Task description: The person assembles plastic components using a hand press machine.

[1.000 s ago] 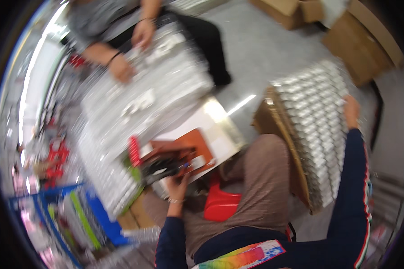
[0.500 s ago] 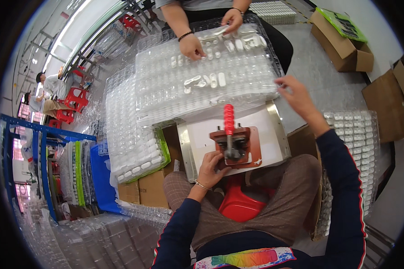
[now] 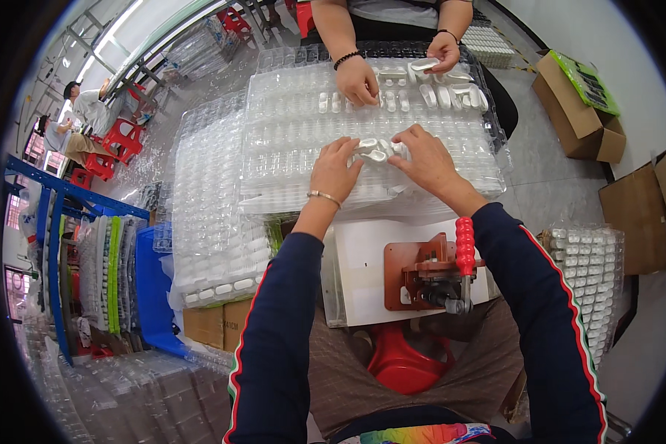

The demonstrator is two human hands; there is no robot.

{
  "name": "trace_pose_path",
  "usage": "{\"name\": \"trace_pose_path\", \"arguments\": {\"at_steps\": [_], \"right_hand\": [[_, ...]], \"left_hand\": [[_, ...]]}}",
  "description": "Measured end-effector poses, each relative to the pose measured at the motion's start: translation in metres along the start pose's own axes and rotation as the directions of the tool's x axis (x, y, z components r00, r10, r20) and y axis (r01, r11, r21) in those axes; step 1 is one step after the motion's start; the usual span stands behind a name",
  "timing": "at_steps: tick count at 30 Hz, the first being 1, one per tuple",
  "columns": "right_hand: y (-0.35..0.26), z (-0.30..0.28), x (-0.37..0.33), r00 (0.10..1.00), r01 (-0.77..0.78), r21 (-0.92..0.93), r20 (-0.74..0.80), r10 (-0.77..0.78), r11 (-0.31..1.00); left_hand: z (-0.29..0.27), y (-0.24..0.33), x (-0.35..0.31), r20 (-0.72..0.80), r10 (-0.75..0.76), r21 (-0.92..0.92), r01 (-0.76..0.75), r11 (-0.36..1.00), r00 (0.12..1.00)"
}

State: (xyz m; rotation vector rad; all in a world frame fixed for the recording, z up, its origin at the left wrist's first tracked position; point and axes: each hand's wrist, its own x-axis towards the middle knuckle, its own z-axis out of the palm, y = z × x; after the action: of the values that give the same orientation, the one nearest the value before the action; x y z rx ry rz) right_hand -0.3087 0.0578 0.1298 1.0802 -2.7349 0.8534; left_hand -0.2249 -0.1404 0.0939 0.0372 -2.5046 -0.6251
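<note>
A small group of white oval plastic parts (image 3: pixel 377 153) lies on the stacked clear blister trays (image 3: pixel 288 166) in front of me. My left hand (image 3: pixel 336 172) is at the group's left side, fingers apart and fingertips at the nearest part. From the right, my right hand (image 3: pixel 431 166) reaches in, thumb and forefinger spread around the parts at that end. Neither hand plainly lifts a part. Below my hands, a hand press (image 3: pixel 429 274) with a reddish-brown base and a red ribbed handle (image 3: pixel 465 246) rests on a white board (image 3: pixel 359 255), touched by neither hand.
Across the trays, a co-worker's hands (image 3: pixel 359 80) handle similar white parts (image 3: pixel 459 96). Filled trays (image 3: pixel 214 214) stand at left and more trays (image 3: pixel 584 274) at right. Cardboard boxes (image 3: pixel 570 111) are at the far right. A red stool (image 3: pixel 407 362) shows between my knees.
My left hand has left the press and moved forward to the white parts. My right hand has come in from the right side to them. The press now sits turned sideways.
</note>
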Motion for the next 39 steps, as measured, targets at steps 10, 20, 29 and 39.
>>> {"name": "trace_pose_path", "arguments": {"at_steps": [10, 20, 29, 39], "right_hand": [[0.002, 0.014, 0.006, 0.995, 0.070, 0.011, 0.077, -0.070, 0.998], [0.027, 0.009, -0.007, 0.984, 0.096, 0.028, -0.151, -0.090, 0.995], [0.059, -0.063, -0.124, 0.995, -0.024, 0.299, -0.086, 0.052, 0.954], [0.021, -0.119, -0.151, 0.990, -0.019, 0.495, -0.111, 0.085, 0.869]], "left_hand": [[-0.012, 0.010, 0.013, -0.091, 0.020, 0.130, -0.008, 0.992, 0.996], [-0.060, 0.064, -0.159, 0.096, -0.185, -0.176, 0.199, 0.964, 0.978], [-0.024, 0.148, -0.220, 0.256, -0.023, -0.332, 0.110, 0.937, 0.966], [0.003, 0.156, -0.226, 0.253, -0.152, -0.239, 0.214, 0.947, 0.956]]}}
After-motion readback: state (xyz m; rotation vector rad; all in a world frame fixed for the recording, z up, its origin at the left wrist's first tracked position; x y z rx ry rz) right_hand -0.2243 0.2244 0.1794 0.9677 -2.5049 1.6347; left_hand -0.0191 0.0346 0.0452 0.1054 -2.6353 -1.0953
